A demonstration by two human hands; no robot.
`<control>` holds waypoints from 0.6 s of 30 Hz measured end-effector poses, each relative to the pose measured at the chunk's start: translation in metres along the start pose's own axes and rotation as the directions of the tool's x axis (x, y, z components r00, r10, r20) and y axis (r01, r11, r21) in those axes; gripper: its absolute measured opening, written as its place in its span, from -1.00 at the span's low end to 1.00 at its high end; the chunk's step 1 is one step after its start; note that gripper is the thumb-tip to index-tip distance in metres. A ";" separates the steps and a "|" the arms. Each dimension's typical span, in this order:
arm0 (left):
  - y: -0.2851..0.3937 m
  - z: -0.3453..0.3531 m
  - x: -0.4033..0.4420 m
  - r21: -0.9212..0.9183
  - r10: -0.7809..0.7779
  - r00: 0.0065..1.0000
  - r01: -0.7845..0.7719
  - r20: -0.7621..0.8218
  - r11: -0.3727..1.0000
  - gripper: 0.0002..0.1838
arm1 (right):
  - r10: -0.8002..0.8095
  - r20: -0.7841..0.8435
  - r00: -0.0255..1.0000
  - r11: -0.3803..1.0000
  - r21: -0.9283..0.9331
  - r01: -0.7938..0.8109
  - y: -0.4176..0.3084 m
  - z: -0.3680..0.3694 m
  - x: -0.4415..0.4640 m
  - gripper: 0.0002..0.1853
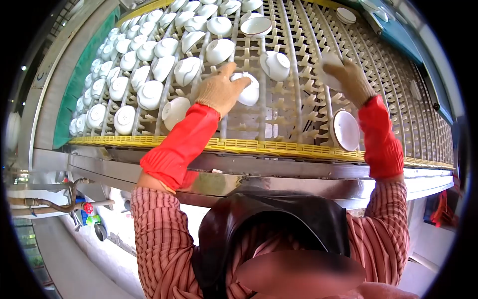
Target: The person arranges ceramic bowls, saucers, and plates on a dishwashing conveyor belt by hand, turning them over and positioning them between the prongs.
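Note:
My left hand (221, 90), in a tan knit glove, grips the near side of a white bowl (249, 91) tilted among the pegs of the rack conveyor (279, 107). To the right, my right hand (352, 82), gloved alike, holds a white bowl (330, 69) that is smeared by motion. Between the two hands another white bowl (275, 66) leans on the pegs. Below my right hand a brown-rimmed bowl (344, 130) stands tilted, its inside showing. Part of the bowl in my left hand is hidden by the fingers.
Several rows of white bowls (150, 94) fill the left of the conveyor. A brown-rimmed bowl (256, 27) and stacked bowls (346, 15) sit farther back. A yellow edge strip (239, 145) and metal frame (214, 185) run along the front. A blue panel (413, 47) borders the right.

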State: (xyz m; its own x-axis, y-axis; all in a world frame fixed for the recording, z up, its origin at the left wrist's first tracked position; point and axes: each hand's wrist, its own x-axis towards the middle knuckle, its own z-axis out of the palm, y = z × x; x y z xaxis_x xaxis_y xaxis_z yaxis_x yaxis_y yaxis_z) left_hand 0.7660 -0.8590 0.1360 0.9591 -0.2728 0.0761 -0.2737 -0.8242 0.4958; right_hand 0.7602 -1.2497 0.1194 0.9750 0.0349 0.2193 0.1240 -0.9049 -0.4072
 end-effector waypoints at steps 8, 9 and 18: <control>-0.018 0.003 0.000 0.309 0.328 0.944 -0.303 -0.034 0.902 -0.68 | -0.313 -0.076 0.947 0.894 0.313 0.321 -0.054 0.043 0.064 -0.57; -0.022 0.002 0.003 0.291 0.407 0.913 -0.383 -0.025 0.877 -0.70 | -0.141 -0.047 0.989 0.949 0.279 0.148 -0.061 0.026 0.040 -0.56; 0.018 0.018 0.089 0.449 0.473 0.856 -0.346 -0.208 0.824 -0.32 | 0.106 0.065 0.992 0.935 -0.346 -0.077 0.051 -0.034 -0.111 -0.10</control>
State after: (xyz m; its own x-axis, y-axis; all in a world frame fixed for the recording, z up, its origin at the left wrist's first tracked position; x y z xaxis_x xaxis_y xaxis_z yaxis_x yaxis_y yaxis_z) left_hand 0.8451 -0.9066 0.1359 0.7068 -0.5203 0.4793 -0.5900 -0.8074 -0.0063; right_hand 0.6521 -1.3142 0.1041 0.9926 -0.0336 0.1166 -0.0230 -0.9956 -0.0906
